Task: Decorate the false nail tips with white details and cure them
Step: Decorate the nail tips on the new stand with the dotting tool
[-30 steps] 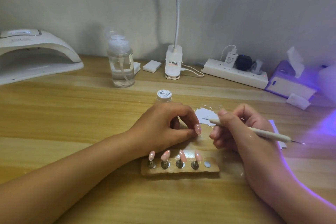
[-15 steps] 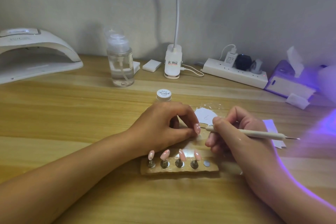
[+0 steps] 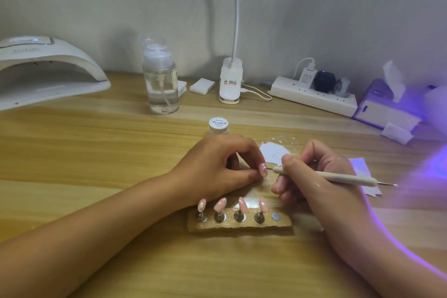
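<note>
One pink false nail tip (image 3: 263,169) is pinched in the grip of the left hand (image 3: 217,164), which is rested on the tabletop (image 3: 96,152), probably for steadiness. The dotting pen (image 3: 338,178) is clamped pencil-fashion in the grip of the right hand (image 3: 314,172), its fine point brought to the tip's surface for white detail. Four more tips (image 3: 242,204) are stood on the holder (image 3: 239,225) nearby; the curing lamp (image 3: 48,72) is kept well apart.

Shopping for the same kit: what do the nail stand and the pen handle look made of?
Nail stand: seemingly clear glossy acrylic or resin; table grain shows through, shiny metal discs on top. Pen handle: matte beige, perhaps plastic; no glare, hard to tell.
</note>
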Action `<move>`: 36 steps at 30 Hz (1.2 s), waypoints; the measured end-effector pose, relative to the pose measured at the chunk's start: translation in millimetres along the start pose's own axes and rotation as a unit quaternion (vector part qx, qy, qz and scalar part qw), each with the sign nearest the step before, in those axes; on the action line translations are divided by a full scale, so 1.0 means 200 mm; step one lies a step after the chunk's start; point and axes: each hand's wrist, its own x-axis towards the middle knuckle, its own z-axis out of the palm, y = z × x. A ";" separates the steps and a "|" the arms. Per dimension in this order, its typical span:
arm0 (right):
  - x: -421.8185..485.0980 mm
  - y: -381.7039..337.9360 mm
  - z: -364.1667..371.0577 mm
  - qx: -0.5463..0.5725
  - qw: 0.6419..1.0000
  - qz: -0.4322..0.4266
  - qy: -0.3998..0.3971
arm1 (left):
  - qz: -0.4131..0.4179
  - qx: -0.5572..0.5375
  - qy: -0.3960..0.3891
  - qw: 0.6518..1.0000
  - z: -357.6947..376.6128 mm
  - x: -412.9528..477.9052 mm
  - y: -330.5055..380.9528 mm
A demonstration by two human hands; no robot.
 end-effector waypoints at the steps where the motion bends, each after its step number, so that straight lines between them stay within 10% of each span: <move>1: 0.00 0.00 0.00 0.001 1.000 0.001 0.001 | 0.000 0.001 0.001 1.000 0.00 0.00 0.00; 36: 0.00 -0.01 0.00 -0.009 1.000 0.004 -0.005 | -0.001 0.004 -0.005 1.000 0.00 0.00 0.00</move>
